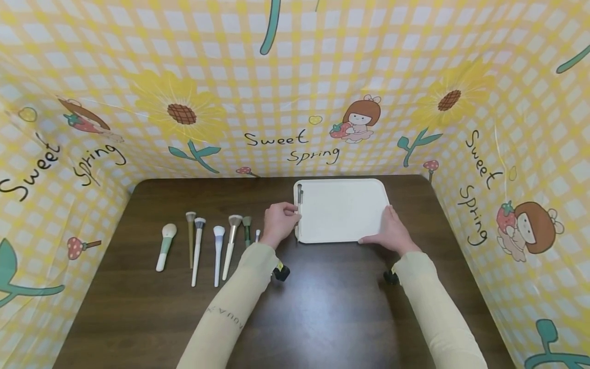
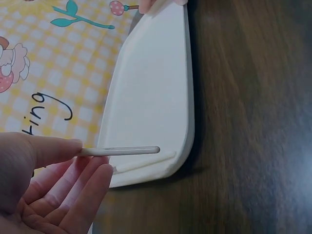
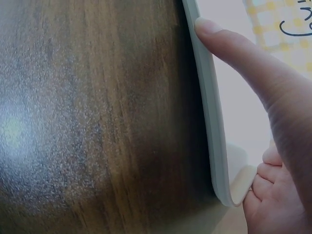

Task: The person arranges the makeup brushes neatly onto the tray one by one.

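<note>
My left hand (image 1: 279,223) is at the left edge of a white rectangular tray (image 1: 343,211). Between thumb and fingertips it pinches a slim makeup brush (image 2: 126,151), whose pale handle points toward the near side in the left wrist view. Under that handle, a second slim brush (image 2: 146,162) lies inside the tray along its left rim. My right hand (image 1: 394,233) holds the tray's near right corner. Its thumb (image 3: 234,46) rests on the near rim, while the other fingers (image 3: 265,183) bend against the right side.
Left of the tray, several makeup brushes lie on the dark wooden table (image 1: 332,312), among them a green-and-white brush (image 1: 166,247), a white-handled brush (image 1: 232,246) and a dark green brush (image 1: 247,230). A yellow checked cloth (image 1: 258,102) rises behind and at both sides.
</note>
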The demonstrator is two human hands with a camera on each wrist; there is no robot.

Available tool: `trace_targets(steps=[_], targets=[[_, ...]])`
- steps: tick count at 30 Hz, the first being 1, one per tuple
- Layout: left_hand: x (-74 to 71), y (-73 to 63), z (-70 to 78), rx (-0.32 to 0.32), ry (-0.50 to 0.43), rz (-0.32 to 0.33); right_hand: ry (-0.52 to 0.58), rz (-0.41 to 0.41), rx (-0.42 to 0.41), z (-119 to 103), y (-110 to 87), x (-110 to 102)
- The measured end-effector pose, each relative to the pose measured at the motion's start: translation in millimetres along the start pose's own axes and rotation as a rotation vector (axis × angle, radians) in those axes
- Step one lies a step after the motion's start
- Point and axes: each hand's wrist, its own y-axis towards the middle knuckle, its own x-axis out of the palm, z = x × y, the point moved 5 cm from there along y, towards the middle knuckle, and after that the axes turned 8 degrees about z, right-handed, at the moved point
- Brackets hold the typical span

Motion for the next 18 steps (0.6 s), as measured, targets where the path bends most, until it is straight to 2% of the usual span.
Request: trace_targets(steps=[7, 18], targets=[[2.7, 2.1, 7.8, -0.007, -0.046, 0.005, -0.001, 0.007, 0.005, -0.2, 4.4, -0.9], [4.2, 4.8, 6.9, -0.013, -0.039, 0.002, -0.031, -0.001, 0.013, -6.8, 4.1, -6.6]])
